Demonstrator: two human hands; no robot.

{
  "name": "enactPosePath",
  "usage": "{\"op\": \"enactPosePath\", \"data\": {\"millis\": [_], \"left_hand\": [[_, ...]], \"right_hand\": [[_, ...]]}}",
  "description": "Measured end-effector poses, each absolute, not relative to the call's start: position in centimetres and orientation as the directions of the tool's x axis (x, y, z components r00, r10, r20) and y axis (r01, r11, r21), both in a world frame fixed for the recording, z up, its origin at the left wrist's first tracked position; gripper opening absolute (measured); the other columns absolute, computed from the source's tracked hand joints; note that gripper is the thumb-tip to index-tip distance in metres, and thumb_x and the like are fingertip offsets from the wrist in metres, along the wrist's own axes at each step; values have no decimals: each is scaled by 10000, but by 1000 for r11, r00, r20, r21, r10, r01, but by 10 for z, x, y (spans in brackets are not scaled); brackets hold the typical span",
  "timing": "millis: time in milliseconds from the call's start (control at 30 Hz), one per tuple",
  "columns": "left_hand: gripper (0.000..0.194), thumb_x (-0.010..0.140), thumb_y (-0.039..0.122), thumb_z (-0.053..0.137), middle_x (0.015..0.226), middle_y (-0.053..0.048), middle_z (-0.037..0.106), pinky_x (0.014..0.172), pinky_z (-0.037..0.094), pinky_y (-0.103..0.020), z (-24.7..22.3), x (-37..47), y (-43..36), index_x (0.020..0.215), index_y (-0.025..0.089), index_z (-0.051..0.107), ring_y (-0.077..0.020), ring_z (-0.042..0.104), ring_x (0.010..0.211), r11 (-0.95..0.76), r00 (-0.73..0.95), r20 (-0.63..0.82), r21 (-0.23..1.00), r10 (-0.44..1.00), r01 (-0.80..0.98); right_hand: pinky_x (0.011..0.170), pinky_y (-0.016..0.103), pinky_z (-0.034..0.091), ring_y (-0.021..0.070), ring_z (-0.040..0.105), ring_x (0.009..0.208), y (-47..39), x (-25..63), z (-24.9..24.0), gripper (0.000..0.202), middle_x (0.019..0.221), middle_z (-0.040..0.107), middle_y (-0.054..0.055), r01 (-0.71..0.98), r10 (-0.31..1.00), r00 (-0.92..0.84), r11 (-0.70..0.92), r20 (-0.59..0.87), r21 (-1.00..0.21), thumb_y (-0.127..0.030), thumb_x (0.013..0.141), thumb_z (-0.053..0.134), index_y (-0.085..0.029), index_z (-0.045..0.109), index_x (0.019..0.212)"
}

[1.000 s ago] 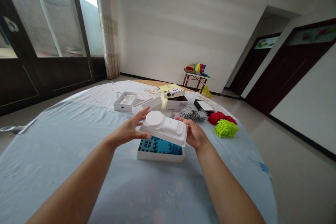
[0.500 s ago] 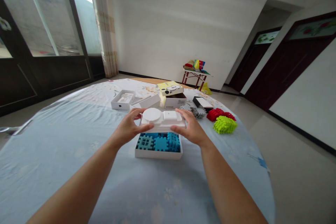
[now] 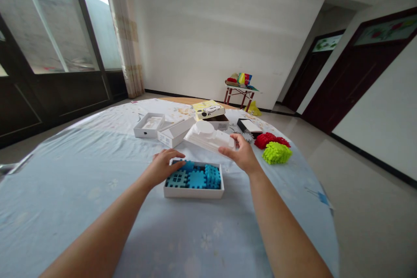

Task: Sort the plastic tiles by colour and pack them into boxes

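A white molded plastic insert tray (image 3: 211,138), with a round raised part and a square one, is tilted in the air. My right hand (image 3: 243,153) grips its right end between thumb and fingers. My left hand (image 3: 165,166) is off the tray, fingers apart, at the back left corner of an open white box (image 3: 193,193). Its thumb and fingertips reach over that corner; whether they touch the contents is unclear. Blue and teal interlocking plastic blocks (image 3: 197,179) fill the box, lying flat at left and middle and stacked at right.
Behind stand a white box with an insert (image 3: 143,131), a long white box (image 3: 176,134) and a yellow-lidded box (image 3: 208,109). At right are a black-and-white box (image 3: 250,127), red blocks (image 3: 267,140) and lime-green blocks (image 3: 276,153). Grey blocks are partly hidden behind my right hand.
My left hand has let go of the white insert tray and come down to the box corner. My right hand has kept the tray, now tilted and further back from the box.
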State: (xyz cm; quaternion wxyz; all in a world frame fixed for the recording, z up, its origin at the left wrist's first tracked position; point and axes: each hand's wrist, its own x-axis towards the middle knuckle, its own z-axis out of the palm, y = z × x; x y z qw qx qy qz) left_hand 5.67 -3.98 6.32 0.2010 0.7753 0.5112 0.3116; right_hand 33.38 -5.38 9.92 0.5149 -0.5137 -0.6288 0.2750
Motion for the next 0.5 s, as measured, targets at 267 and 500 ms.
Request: {"op": "enactPosePath", "data": {"millis": [267, 500], "left_hand": [[331, 699, 549, 541, 980, -49, 645, 927, 357, -368, 78, 56, -48, 763, 265, 696, -242, 540, 973, -484, 423, 249, 581, 871, 654], [321, 696, 546, 544, 912, -50, 665, 921, 353, -384, 73, 53, -44, 740, 277, 714, -245, 547, 928, -463, 387, 259, 572, 885, 677]], "right_hand": [[751, 333, 447, 204, 557, 834, -53, 332, 99, 614, 928, 605, 49, 360, 926, 50, 333, 374, -871, -465, 530, 756, -197, 530, 1034], [759, 341, 448, 213, 560, 855, -56, 329, 101, 608, 940, 606, 53, 357, 933, 38, 321, 357, -877, -463, 538, 755, -197, 524, 1034]]}}
